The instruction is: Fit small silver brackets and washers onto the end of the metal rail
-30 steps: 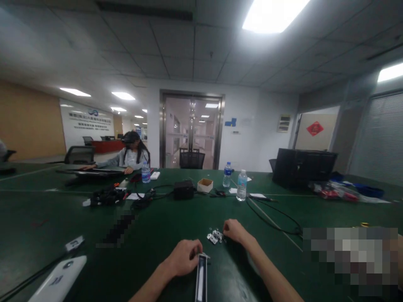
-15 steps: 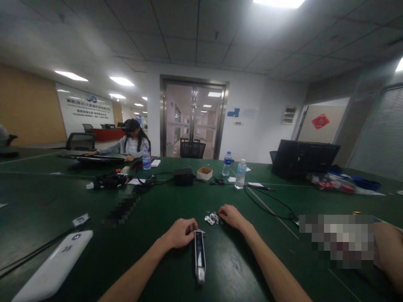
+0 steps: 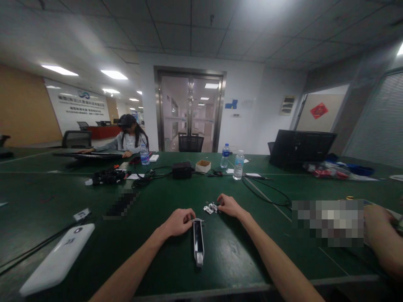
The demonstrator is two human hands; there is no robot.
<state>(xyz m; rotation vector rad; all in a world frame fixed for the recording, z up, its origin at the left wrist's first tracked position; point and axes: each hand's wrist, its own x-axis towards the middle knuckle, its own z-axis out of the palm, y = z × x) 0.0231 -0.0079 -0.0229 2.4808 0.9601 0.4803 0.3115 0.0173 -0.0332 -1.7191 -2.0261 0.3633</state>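
Observation:
My left hand point(image 3: 178, 221) is curled with its fingers closed at the far end of a long narrow metal rail point(image 3: 198, 241) that lies on the green table point(image 3: 157, 251), pointing toward me. My right hand point(image 3: 229, 205) rests a little farther out, fingers bent and touching a small cluster of silver metal parts point(image 3: 210, 208). What, if anything, sits inside the right fingers is hidden.
A white oblong device point(image 3: 58, 260) lies at the near left with a cable beside it. Farther back stand two water bottles point(image 3: 238, 165), a small cardboard box point(image 3: 203, 166), a black adapter point(image 3: 181, 170) and cables. A person point(image 3: 127, 140) sits at the far left. Another person's arm point(image 3: 382, 241) enters at right.
The view has tilted down, so the table's near edge and more of the rail show. Both hands keep their places at the rail end and the silver parts.

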